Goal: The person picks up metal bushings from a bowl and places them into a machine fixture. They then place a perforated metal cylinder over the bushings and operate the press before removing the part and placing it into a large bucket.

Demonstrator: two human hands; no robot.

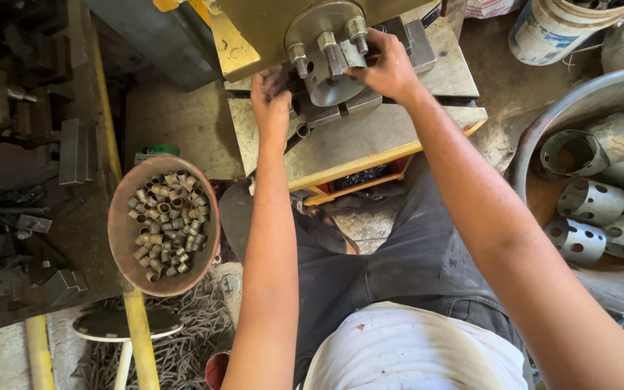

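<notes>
Right hand (pixel 388 68) grip grasping press die (pixel 330 83); left hand (pixel 270 97) grip unclear beside it.

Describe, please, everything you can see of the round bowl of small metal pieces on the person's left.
The bowl is round and shallow, rusty brown, with a pale worn rim. It holds a heap of short metal tubes, dull grey and brassy, lying every way and piled toward its right side; the left inner wall is bare. It sits tilted beside the person's left arm, above a yellow bar and a small white stool. Neither hand touches it.
</notes>
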